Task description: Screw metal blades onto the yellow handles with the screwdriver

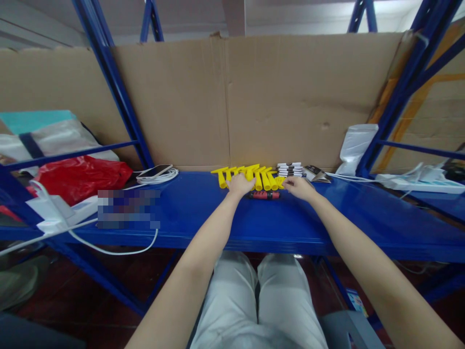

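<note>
Before a tall cardboard panel (290, 97), the glossy blue desk (192, 208) carried yellow T-shaped pieces (258, 180) in a row near its back, between blue rack uprights (118, 92). The left hand (240, 184) bent its fingers over the row, the right hand (298, 187) curled at its right end; their opening and any hold couldn't be told.

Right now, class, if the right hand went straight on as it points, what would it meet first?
The right hand would probably meet the nearest yellow piece; they may be touching.
</note>
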Tool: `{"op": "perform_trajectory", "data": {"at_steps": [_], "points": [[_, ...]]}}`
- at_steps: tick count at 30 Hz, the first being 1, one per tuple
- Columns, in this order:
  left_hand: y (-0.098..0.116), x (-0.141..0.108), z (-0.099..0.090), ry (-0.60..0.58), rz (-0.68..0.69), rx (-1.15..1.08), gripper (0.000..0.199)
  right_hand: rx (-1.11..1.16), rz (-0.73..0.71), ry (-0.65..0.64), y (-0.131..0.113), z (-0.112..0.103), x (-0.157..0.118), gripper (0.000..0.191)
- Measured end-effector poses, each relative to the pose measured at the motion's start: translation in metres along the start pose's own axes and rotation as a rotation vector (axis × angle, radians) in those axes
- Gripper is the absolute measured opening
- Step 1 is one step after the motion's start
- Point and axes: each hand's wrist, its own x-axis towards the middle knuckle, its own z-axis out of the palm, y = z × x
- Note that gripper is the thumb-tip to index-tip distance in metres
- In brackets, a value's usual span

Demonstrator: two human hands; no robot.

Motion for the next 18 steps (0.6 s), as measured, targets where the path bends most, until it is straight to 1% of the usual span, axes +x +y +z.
{"op": "perform_trajectory", "data": {"at_steps": [2,4,10,12,14,18], "points": [[-0.0015,-0.0024,0.0008,-0.011,0.023,0.05,0.06,0.002,0.012,-0.002,-0.0013,-0.0002,-0.0001,0.017],[-0.0037,-0.0038,0.0019,-0.014,0.047,0.082,0.057,0.007,0.019,-0.005,-0.0017,-0.0005,0.0,0.018],[-0.0096,-0.0042,0.0035,0.033,0.086,0.082,0.04,0.006,0.009,-0.013,0.0003,-0.0014,0.0005,0.019],[-0.0098,-0.0034,0.0036,0.074,0.062,0.069,0.036,0.01,-0.003,-0.016,0.0009,-0.0013,0.0006,0.02],[-0.0095,-0.002,0.0035,0.115,0.022,0.035,0.036,0.018,-0.01,-0.014,0.0014,-0.0009,0.0007,0.02],[-0.0096,0.0016,0.002,0.151,-0.072,-0.053,0.039,0.033,-0.009,-0.003,0.0034,0.0006,0.0017,0.018]]}}
